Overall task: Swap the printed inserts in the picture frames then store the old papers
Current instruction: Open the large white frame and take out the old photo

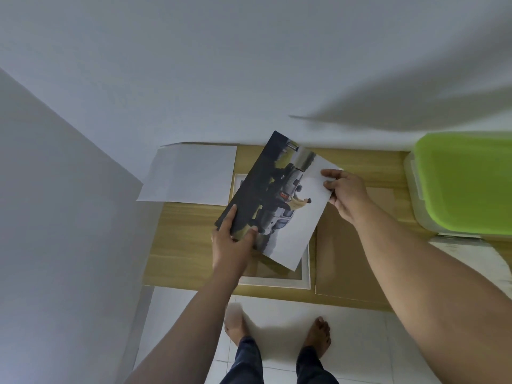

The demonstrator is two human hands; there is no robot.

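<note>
Room: wooden table (180, 245) pushed into a corner, far edge against a white wall (249, 65), left edge close to a grey side wall (55, 217); white tiled floor (360, 342) below the near edge.
Print: printed sheet (291, 217) held picture side up, tilted, above the table's middle; dark picture with a wide white margin on its right side.
Writing: a small mark in the picture, too blurred to read.
Left hand: left hand (231, 242) pinches the print's dark near-left edge, thumb on top.
Right hand: right hand (346, 192) pinches the white far-right edge between thumb and fingers.
Frame: white picture frame (304, 275) lies flat on the table under the print, mostly covered by it; near-right corner shows.
Board: brown backing board (346, 259) lies flat just right of the frame, near the table's front edge.
Blank sheet: white sheet (191, 176) at the far left, its left corner running past the table's left edge.
Box: clear storage box with green lid (465, 184) at the far right, possibly overhanging that end.
Open room: bare wood left of the frame, between the blank sheet and the near edge.
Feet: bare feet (318, 336) on the tiles just before the table.
</note>
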